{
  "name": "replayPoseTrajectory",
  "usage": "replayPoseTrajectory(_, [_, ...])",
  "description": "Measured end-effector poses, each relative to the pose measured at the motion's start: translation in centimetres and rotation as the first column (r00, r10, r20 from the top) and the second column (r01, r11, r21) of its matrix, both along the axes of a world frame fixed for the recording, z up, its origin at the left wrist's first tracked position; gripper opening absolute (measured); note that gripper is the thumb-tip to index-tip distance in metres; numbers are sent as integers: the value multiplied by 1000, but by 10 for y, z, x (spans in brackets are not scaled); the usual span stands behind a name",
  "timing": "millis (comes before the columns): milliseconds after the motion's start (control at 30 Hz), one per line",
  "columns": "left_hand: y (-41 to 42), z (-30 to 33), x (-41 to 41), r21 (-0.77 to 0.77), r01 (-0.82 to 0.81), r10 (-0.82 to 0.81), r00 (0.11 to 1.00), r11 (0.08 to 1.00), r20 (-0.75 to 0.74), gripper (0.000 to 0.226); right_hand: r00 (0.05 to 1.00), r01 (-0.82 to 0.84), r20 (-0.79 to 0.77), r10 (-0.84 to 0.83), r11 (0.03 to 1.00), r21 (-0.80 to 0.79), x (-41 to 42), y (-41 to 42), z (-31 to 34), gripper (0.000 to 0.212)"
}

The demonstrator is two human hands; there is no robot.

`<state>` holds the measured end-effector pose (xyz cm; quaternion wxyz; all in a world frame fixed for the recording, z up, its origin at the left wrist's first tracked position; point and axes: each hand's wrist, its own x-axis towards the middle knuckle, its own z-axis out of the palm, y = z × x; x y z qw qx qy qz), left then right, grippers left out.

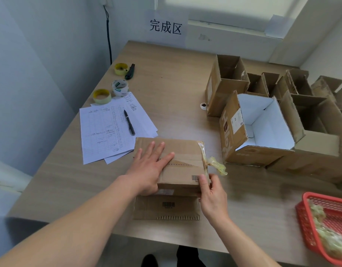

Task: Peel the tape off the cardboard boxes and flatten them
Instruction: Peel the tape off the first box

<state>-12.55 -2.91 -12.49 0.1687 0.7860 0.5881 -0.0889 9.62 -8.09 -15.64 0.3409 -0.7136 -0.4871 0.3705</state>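
A closed brown cardboard box with tape across its top stands on the wooden table near the front edge. My left hand lies flat on the box's top with fingers spread, pressing it down. My right hand is at the box's near right corner, thumb on the top by a barcode, fingers curled at the side edge where a tape strip runs. A crumpled yellowish piece of peeled tape hangs off the right side of the box. A flat cardboard piece lies under the box's front.
Several open cardboard boxes crowd the right of the table. A red basket with crumpled tape sits at the front right. Papers with a pen, three tape rolls and a utility knife lie at the left.
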Motion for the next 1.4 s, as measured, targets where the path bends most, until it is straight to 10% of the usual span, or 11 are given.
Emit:
replayPoseTrajectory(300, [0,1,-1,-9,5,-4,1000,1000,14,117,990,70,-129,-64,997,43,0,-6,-5,30])
replayPoseTrajectory(600, [2,-4,-1,9,3,-3,1000,1000,8,117,803,303,-415,-429,892,-335,-4,-31,-6,8])
replayPoseTrajectory(1033, [2,-3,-1,9,-3,3,1000,1000,5,118,946,265,-169,-276,961,-85,-12,-17,2,22])
replayPoseTrajectory(1233, [2,-4,-1,7,-5,5,1000,1000,9,119,968,25,242,-68,984,179,34,-6,21,26])
replayPoseTrajectory(1400, [2,-7,-1,11,-5,5,1000,1000,5,119,890,194,-421,-171,981,10,49,26,37,17])
